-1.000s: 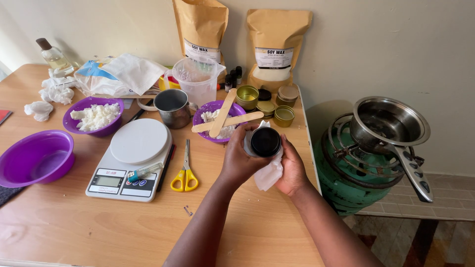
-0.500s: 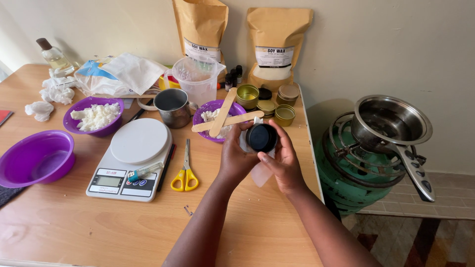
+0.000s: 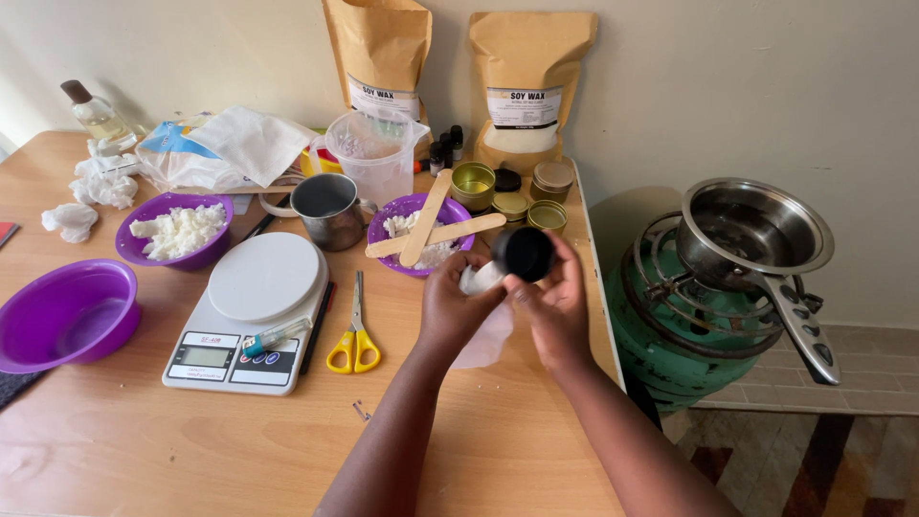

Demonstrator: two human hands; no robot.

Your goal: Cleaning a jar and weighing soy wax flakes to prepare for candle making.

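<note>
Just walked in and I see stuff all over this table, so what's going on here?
A person holds a small black tin over the wooden table in both hands. The right hand cups the tin, and the left hand presses a white tissue against it. Nearby lie yellow scissors, a kitchen scale and a purple bowl of white flakes.

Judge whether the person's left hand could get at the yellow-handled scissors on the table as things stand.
Probably yes: the scissors lie uncovered just beside the left hand, with bare table between. But that hand now grips a white tissue against the black tin.
</note>
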